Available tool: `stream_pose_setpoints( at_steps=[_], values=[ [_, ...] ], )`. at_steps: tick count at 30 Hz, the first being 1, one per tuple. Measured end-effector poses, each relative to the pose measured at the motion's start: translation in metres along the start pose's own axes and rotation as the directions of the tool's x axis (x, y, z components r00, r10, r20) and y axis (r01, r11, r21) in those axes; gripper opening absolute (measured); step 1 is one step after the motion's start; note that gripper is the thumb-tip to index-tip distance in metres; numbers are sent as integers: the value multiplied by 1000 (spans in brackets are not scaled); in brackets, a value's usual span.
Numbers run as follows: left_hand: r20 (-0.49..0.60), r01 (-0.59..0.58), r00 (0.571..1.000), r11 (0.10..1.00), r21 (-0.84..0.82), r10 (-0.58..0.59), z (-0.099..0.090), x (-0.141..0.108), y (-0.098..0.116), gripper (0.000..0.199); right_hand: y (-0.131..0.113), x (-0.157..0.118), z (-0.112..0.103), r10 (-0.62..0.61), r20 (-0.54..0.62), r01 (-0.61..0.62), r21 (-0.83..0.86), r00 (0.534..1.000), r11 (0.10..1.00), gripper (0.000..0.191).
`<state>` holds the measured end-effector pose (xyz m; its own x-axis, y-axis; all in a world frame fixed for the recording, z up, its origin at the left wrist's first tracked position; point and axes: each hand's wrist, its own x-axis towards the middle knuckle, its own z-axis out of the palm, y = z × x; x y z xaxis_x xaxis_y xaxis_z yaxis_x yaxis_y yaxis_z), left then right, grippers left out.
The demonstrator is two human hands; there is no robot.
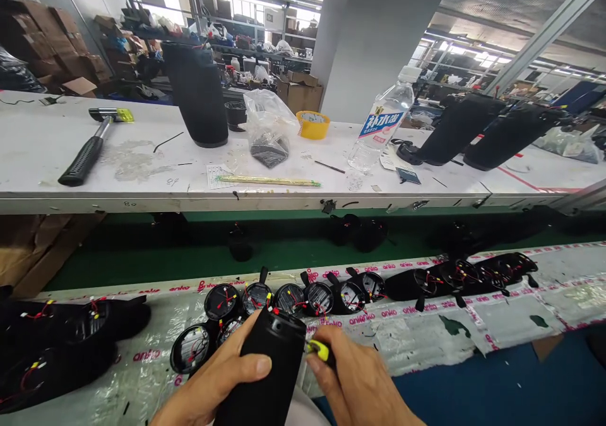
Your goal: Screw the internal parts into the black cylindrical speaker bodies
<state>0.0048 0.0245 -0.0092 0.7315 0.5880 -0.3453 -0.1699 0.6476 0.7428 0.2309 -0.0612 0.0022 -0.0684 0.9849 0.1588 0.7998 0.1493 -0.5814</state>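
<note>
The left hand (213, 369) holds a black tube (267, 375).

The left hand wraps tight around the black tube, up above the near edge of the plastic-covered surface (416, 331). The right hand (355, 375) pinches a small yellow tool (319, 350) just beside the tube's top. Round black parts (288, 298) with red wires lie past the tube.

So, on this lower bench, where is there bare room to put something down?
The plastic sheeting has a bare stretch right of the right hand, bordered above by the black wired housings. It is crowded left of the left hand, where round wired black caps and more housings bunch together.
</note>
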Motion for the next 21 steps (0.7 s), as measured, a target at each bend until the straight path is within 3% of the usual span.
stream_pose_setpoints(
  at_steps=[3,8,18,21],
  values=[
    [-51,-30,998,999,14,31,-3,-4,-3,91,-5,3,5,-162,35,165,-161,986,973,25],
    [-82,-51,995,998,38,54,-6,-7,-4,93,-2,13,7,-268,139,296,-260,953,919,17],
    [-79,-30,996,998,50,34,-5,-8,-4,96,-4,15,1,-249,183,294,-285,951,912,3],
    [-70,-21,997,998,57,25,-4,-7,-1,96,-5,18,0,-230,225,295,-320,947,900,19]
  ],
)
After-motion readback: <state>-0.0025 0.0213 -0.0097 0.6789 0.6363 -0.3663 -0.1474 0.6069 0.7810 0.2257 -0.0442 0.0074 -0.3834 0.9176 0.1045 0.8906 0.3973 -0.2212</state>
